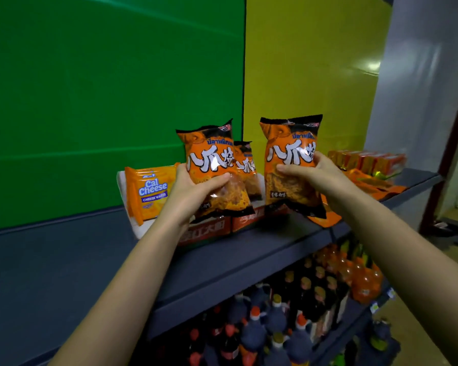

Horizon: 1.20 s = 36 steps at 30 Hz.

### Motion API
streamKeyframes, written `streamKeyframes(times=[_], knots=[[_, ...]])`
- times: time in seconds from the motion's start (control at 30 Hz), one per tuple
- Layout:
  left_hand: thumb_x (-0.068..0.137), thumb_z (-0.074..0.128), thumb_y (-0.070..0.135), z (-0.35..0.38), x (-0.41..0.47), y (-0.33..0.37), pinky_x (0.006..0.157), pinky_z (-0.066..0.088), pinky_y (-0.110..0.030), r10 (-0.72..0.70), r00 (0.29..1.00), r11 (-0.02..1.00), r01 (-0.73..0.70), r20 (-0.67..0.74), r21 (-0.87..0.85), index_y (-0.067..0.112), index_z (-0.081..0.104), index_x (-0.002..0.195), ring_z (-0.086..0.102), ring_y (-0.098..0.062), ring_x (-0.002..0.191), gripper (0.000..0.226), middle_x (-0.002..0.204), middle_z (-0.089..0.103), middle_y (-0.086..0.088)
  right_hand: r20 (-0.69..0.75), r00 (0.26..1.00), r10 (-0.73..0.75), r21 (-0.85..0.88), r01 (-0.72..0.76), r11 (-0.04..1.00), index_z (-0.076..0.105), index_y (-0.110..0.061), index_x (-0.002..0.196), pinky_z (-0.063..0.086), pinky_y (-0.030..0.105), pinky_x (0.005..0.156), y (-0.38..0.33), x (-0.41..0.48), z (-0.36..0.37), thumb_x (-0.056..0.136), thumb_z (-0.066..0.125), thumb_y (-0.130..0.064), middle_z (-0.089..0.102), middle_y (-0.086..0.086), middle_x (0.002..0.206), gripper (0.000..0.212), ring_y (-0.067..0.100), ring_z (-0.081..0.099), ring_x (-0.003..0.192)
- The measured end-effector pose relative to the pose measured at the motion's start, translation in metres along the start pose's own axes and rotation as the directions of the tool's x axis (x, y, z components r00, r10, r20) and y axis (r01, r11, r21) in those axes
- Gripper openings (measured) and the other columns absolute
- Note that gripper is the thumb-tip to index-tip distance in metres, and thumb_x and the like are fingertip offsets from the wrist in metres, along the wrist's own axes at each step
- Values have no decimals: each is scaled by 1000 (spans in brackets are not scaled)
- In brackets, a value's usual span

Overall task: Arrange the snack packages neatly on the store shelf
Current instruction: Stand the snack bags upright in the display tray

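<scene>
Two orange snack bags with black tops are held upright above the dark grey top shelf [249, 249]. My left hand [193, 191] grips the left bag [209, 157] round its lower half. My right hand [310, 173] grips the right bag [288, 159] at its middle. Behind and between them a third bag of the same kind [246, 167] stands on red-and-white boxes [209, 231]. Orange Cal Cheese wafer packs [151, 191] lean upright in a white tray to the left.
More orange packets [368, 183] lie flat on the shelf to the right, with orange-red boxes [368, 159] behind them. The lower shelf holds several dark and orange bottles [302, 299]. Green and yellow wall panels rise behind the shelf.
</scene>
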State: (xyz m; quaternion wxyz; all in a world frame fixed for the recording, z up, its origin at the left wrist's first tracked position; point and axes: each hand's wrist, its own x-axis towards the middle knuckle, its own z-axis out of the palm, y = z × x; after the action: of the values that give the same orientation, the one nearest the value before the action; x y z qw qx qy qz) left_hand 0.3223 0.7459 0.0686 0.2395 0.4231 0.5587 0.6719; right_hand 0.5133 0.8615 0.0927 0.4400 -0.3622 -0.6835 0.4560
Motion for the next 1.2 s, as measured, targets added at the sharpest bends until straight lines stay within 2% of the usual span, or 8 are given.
streamKeyframes(times=[0.2,0.27,0.43,0.6,0.87,0.97,1.07,1.2], knots=[[77,74,22,44,42,-3,63,45,-20,-26,987,998,35,-157,50,10,33,131,58,-15,93,69,116,55,-3,120,989,-90,47,85,995,37,-15,138,49,30,86,12,75,-15,61,83,-30,57,0,124,91,16,59,101],[78,73,21,55,54,-6,67,46,-22,-26,979,997,40,-202,64,10,33,130,57,-12,89,67,109,54,0,156,981,-115,79,103,991,38,-16,138,46,32,91,16,98,-16,66,81,-27,56,1,128,85,18,57,106],[81,71,20,75,77,-24,84,49,-33,-54,963,991,84,-264,103,10,29,132,56,-22,108,66,127,50,-6,209,966,-153,132,128,983,37,-17,140,42,43,104,25,131,-12,48,86,-40,52,3,137,107,23,53,120],[84,67,27,81,90,-40,103,45,-45,71,952,953,24,-297,302,14,24,133,47,-26,125,66,137,40,-11,246,952,-179,288,105,952,48,-13,130,46,20,72,36,155,-12,71,78,-17,63,-1,116,66,7,60,90],[81,70,9,90,85,-55,102,42,-29,98,969,828,47,-226,559,6,22,135,48,-17,125,72,137,47,-6,448,882,-149,274,23,961,53,-26,107,48,31,91,58,164,-3,73,75,-20,64,-10,99,41,14,61,97],[72,79,18,83,84,-53,100,46,-34,114,957,717,106,-265,689,7,33,130,54,-20,119,75,129,55,-5,552,822,-139,169,53,984,49,-24,112,48,23,80,72,162,0,74,76,-19,61,-10,98,47,10,60,92],[69,81,29,73,83,-48,100,47,-45,67,955,680,169,-289,714,8,33,134,54,-26,119,84,128,57,-7,613,779,-132,-6,171,985,50,-22,118,47,33,94,82,164,5,69,80,-26,62,-4,116,57,17,59,107],[67,75,49,66,79,-48,100,43,-50,61,952,615,200,-299,763,15,47,124,50,-29,119,72,125,57,-6,610,790,-67,-278,293,915,51,-33,116,40,50,103,92,174,17,28,71,-81,62,-6,123,103,22,56,117]])
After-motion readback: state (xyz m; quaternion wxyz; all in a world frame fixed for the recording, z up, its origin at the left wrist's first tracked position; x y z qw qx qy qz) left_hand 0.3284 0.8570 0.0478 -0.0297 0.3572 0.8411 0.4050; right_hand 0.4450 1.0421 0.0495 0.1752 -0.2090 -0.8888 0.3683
